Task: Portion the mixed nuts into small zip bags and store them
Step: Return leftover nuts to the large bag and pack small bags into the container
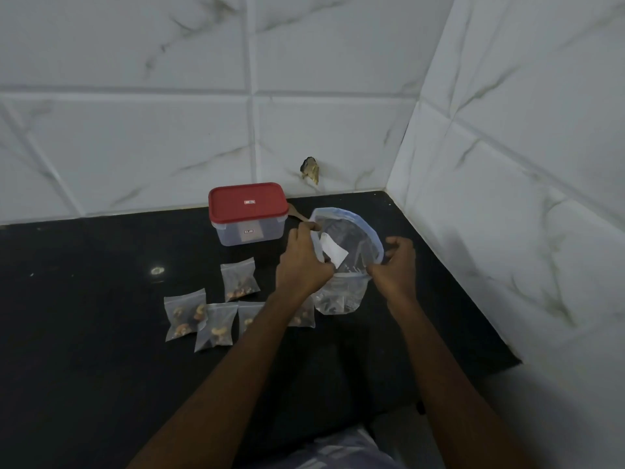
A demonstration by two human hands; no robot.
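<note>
**Wide-open bag, two thin pinches: a slip here scatters the nuts**

Five small zip bags [239, 277] of nuts [199, 311] lie in a loose cluster toward the middle of the counter [84, 299]. Two are partly under the left forearm [236, 350]. Drawing that arm back carelessly could drag them, and I cannot tell whether their seals are pressed. The red-lidded container [248, 214] sits closed at the back edge, with a wooden spoon handle [297, 215] just beside it. The left hand [301, 262] pinches the near-left rim of the large zip bag [351, 231] and the right hand [395, 265] pinches its right rim, stretching the mouth wide near the back right corner. What look like a few nuts sit in its sagging bottom. The film looks slick, so if either pinch lets go the mouth likely collapses and the contents could tip out
</note>
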